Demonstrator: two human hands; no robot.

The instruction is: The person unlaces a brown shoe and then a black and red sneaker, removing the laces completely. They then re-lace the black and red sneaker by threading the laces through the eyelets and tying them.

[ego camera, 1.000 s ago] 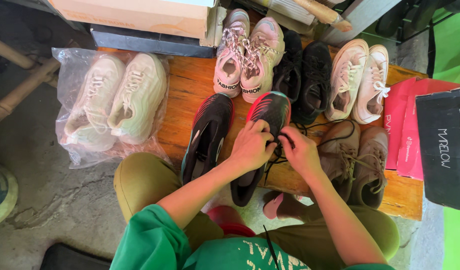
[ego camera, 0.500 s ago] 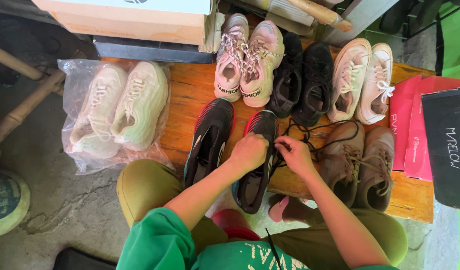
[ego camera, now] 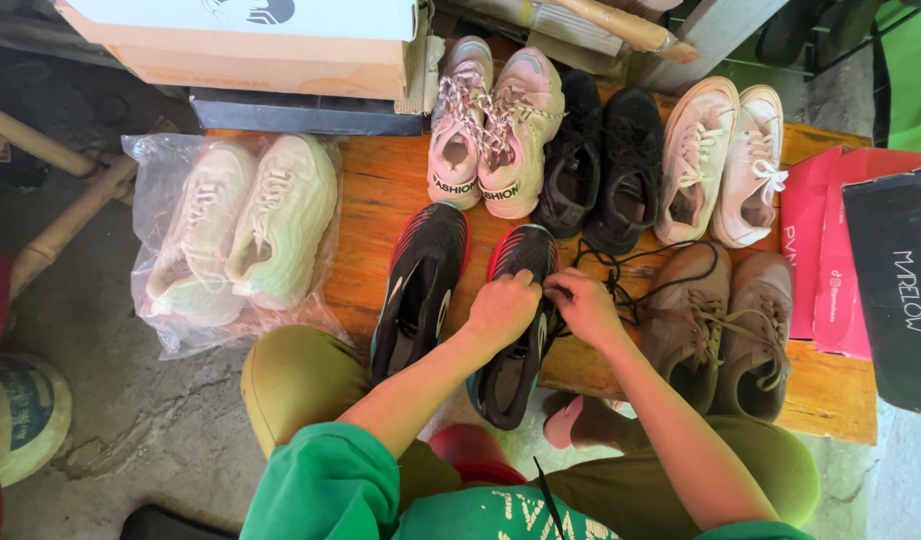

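Ahead of you a tan cardboard box (ego camera: 251, 45) with a white lid sat on a flat dark box (ego camera: 306, 112). To your left a clear plastic bag (ego camera: 231, 235) wrapped pale sneakers (crinkled, glossy). To your right, red boxes (ego camera: 831, 250) leaned beside a black box (ego camera: 896, 285).

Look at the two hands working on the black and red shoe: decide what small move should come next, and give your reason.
Probably draw the loose black lace taut through the black and red shoe. Both the left hand and right hand pinch at its eyelets, while the lace trails slack in loops across the wooden bench.
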